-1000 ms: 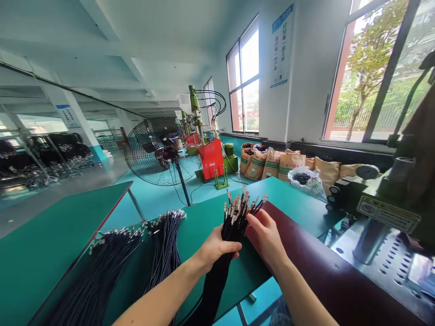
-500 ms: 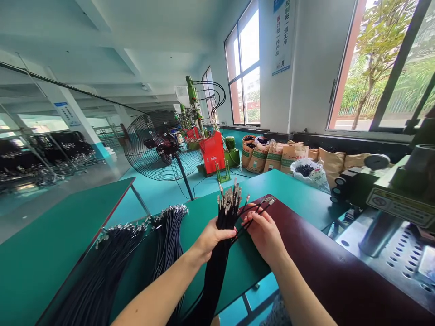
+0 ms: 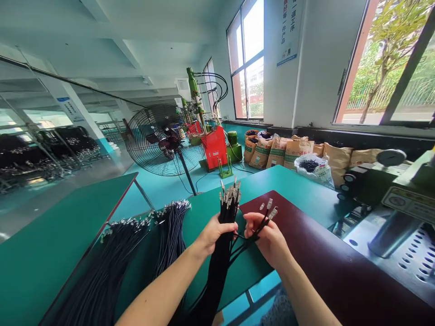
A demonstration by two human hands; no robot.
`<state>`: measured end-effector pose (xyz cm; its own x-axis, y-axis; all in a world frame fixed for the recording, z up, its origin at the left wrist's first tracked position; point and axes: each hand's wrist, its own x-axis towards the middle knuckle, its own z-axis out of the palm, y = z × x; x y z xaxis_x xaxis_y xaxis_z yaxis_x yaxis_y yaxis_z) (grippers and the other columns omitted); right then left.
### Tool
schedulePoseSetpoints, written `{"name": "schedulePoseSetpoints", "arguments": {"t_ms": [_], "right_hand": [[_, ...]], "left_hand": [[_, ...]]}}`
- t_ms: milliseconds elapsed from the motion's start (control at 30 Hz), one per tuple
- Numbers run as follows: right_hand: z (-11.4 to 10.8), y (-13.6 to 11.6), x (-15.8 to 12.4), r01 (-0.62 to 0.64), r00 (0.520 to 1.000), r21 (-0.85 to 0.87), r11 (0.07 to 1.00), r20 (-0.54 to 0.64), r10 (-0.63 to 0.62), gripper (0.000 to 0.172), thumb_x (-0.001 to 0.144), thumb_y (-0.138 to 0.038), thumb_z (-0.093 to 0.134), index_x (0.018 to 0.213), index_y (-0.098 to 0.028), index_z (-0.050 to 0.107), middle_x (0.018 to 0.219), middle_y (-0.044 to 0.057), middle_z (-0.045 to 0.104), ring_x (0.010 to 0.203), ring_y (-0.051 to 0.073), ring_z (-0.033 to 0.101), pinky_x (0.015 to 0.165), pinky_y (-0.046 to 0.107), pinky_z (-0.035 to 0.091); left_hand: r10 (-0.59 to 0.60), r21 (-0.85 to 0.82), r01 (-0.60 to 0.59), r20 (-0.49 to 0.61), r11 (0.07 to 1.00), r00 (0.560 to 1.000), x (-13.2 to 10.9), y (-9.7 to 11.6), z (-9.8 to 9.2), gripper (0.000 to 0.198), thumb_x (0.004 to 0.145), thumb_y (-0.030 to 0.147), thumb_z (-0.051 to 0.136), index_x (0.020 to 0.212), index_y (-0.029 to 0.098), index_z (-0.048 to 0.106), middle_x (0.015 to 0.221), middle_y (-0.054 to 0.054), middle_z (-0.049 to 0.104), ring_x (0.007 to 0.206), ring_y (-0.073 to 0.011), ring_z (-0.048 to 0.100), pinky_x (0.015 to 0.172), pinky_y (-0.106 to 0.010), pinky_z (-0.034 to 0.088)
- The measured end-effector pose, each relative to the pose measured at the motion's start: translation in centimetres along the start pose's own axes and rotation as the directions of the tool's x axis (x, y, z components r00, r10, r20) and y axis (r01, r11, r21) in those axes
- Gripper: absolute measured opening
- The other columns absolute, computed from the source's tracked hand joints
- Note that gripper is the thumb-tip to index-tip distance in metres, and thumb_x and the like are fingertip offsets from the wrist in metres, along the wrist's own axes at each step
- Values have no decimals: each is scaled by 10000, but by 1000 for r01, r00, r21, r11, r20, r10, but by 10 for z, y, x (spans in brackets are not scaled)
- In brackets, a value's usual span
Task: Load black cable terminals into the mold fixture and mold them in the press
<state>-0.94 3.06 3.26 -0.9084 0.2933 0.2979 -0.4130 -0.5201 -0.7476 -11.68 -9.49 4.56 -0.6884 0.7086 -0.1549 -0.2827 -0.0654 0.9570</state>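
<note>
"工序", "产品" on wall banner [image 3: 290, 34]

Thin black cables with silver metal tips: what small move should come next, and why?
Perhaps draw the right hand outward: its few thin black silver-tipped cables stand apart from the thick black bundle in the left hand, but run back to it below.

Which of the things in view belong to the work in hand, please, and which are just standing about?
Work in hand:
- cable bundle, in the left hand
- a few separated cables, in the right hand
- two cable piles, probably

Apparently just standing about:
- fan
- red machine
- paper sacks
</note>
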Motion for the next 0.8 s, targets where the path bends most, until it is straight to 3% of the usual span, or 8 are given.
{"name": "schedulePoseSetpoints", "arguments": {"t_ms": [100,167,267,400,467,567,700,800], "right_hand": [[-2,3,-5,13,999,15,1000,46,-14,102,675,-190,580,774,-184,603,760,23,563,761,174,533,786,330,402],[-1,7,-11,-9,1000,96,995,23,7,141,798,-302,549,706,-195,557,558,-26,474,596,136,508,766,346,417],[2,14,-31,-99,992,302,948,-38,116,330,884,-378,458,618,-190,510,393,-100,218,344,54,245,540,253,426],[-7,20,-65,-315,941,443,839,33,336,234,830,-384,540,735,-181,604,365,-126,143,302,24,67,313,160,236],[-20,25,-71,-363,908,433,825,-35,418,235,763,-354,632,885,-153,639,364,-134,175,317,16,59,301,141,199],[-40,33,-55,-393,845,398,829,-198,496,343,702,-329,696,969,-121,636,432,-100,375,345,1,85,301,123,162],[-47,35,-18,-290,868,279,915,-325,374,323,692,-354,700,931,-150,627,589,-51,520,329,-10,131,301,145,184],[-32,25,-2,-145,914,121,982,-363,180,248,718,-384,676,710,-155,580,613,-30,516,418,49,412,428,194,381]], "left_hand": [[-8,-23,7,-42,1000,999,1,2,-5,375,542,181,753,840,131,531,592,24,573,503,-112,556,510,-250,473],[-4,-23,3,-50,1000,999,2,5,-10,327,551,169,744,798,121,536,583,12,581,507,-115,565,511,-243,476],[-18,-43,14,-79,999,997,10,8,-22,248,566,150,724,733,115,544,573,-10,596,518,-130,581,514,-255,486],[-124,-121,105,-164,987,979,20,12,-41,148,604,145,670,628,102,530,522,-7,558,467,-110,550,487,-252,481],[-128,-147,111,-114,983,985,18,15,-45,143,616,155,662,643,103,532,541,7,542,471,-94,533,496,-251,483],[-66,-100,75,87,992,994,5,18,-35,194,604,178,690,719,115,546,598,15,538,513,-100,536,533,-280,496],[-55,63,41,236,997,970,-11,13,-8,213,615,217,693,723,124,534,572,5,543,505,-117,537,541,-296,483],[-89,120,64,221,991,971,-12,3,4,241,610,231,700,746,127,532,564,-3,560,496,-124,539,532,-285,460]]}}
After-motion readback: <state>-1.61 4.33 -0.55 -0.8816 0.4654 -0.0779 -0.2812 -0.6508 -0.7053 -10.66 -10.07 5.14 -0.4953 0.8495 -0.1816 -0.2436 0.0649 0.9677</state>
